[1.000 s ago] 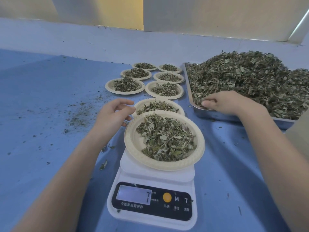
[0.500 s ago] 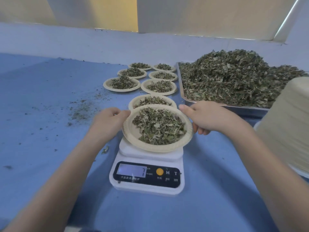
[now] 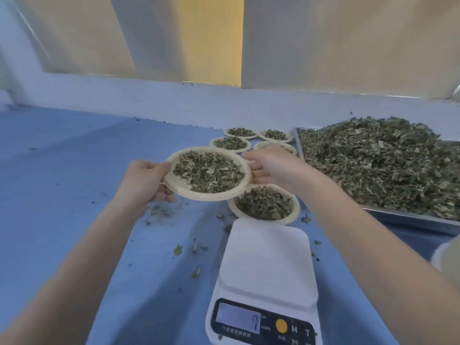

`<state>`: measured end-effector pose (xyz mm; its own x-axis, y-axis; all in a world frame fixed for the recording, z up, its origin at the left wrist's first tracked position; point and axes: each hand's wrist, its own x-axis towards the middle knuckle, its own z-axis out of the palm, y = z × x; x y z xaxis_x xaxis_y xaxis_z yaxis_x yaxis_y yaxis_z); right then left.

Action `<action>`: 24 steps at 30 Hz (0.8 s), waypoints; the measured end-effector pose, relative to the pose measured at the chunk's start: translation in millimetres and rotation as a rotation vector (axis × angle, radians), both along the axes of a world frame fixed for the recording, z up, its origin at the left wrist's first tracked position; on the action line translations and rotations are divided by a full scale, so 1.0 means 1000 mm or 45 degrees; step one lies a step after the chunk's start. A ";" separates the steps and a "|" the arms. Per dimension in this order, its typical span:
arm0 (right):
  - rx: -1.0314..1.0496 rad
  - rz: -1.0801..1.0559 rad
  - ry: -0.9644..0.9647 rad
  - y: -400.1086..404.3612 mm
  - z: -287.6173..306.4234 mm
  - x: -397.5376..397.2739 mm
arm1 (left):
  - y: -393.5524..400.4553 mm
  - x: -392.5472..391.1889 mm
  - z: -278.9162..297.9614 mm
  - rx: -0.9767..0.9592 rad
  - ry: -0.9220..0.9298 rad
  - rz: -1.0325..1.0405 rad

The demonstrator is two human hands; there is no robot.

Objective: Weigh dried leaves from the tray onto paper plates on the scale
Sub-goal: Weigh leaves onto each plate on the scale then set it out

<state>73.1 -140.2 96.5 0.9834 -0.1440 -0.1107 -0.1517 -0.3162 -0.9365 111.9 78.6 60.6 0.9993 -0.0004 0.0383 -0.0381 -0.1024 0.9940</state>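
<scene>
A paper plate heaped with dried leaves hangs in the air above the blue table, left of and beyond the scale. My left hand grips its left rim and my right hand holds its right rim with the fingers underneath. The white scale stands near the front with nothing on its platform; its display shows a 7. The metal tray piled with dried leaves lies at the right.
A filled plate lies just beyond the scale. Several more filled plates stand in rows further back, beside the tray. Leaf crumbs dot the blue table. A pale stack shows at the right edge.
Both hands have lifted the filled plate off the scale and carried it left and away from me. The scale platform is now bare.
</scene>
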 end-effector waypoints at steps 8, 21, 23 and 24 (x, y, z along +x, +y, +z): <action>-0.797 0.301 0.181 0.033 -0.031 0.079 | 0.029 0.054 -0.032 0.213 0.191 0.093; -1.394 0.343 0.247 0.026 -0.069 0.082 | 0.021 0.073 -0.059 0.682 0.297 -0.118; -1.411 0.319 0.178 0.025 -0.065 0.073 | 0.020 0.068 -0.055 0.776 0.240 -0.109; -1.401 0.316 0.151 0.025 -0.061 0.068 | 0.020 0.065 -0.052 0.903 0.185 -0.090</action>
<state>140.7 -115.4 35.0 0.9900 -0.0232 -0.1391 -0.0394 -0.9925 -0.1153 177.1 98.4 8.8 0.9910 -0.0405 -0.1279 0.0588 -0.7260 0.6852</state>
